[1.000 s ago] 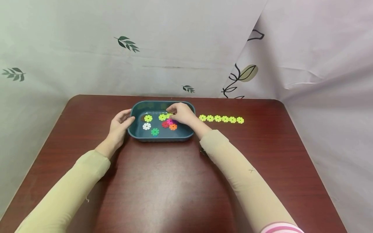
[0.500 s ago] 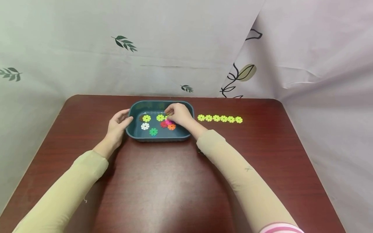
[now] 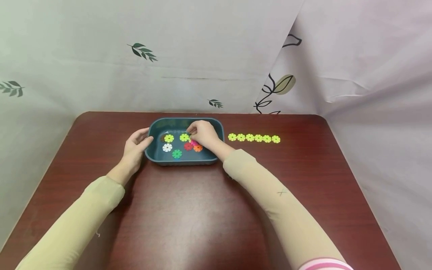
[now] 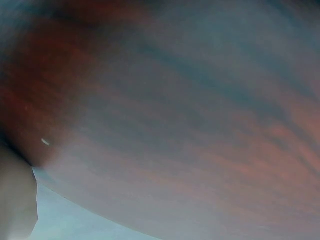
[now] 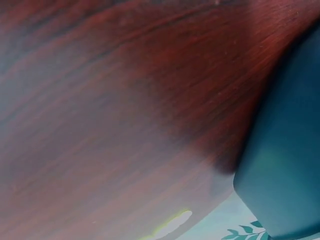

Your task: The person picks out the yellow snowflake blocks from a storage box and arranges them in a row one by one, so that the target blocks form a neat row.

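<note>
A dark blue-green plastic tray stands near the back of the table. At its left end my left hand grips the side, thumb at the rim and fingers along the outside. My right hand reaches in over the right side, its curled thumb and fingertips right at a partly covered yellow flower-shaped disc; I cannot tell whether they pinch it. In the tray lie two more yellow discs, a white disc, a green disc, a red disc, a pink disc and an orange disc.
Right of the tray, several yellow discs form a straight row on the brown wooden table. Patterned cloth hangs behind the table. The right wrist view shows the tray's outer wall close by.
My right hand has shifted slightly left inside the tray, covering more of the yellow disc at its fingertips. My left hand keeps its hold on the tray. The whole view has drifted slightly.
</note>
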